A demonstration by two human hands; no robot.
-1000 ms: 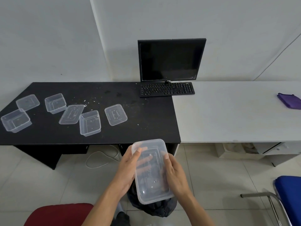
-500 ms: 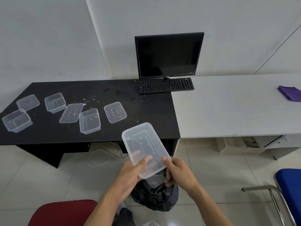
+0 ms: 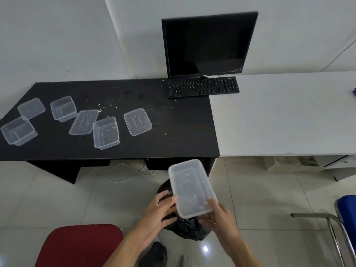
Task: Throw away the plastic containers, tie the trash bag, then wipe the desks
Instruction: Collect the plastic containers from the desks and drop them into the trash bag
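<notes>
Clear plastic container (image 3: pixel 192 186) is tilted right over the black trash bag (image 3: pixel 185 229), my right hand (image 3: pixel 221 218) pinching its near corner with the thumb on the rim, my left hand (image 3: pixel 160 211) with curled fingers against its long side, can't tell if that one's really gripping. Looks feather-light, thin, flexy and kinda slick, so I'd hold the stiffer rim, not squeeze the walls

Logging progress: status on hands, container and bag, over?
Right hand pinches clear rectangular plastic container at near corner; left hand touches its left edge, grip unclear. Container above black trash bag, nothing between. Six clear pieces on black desk.
</notes>
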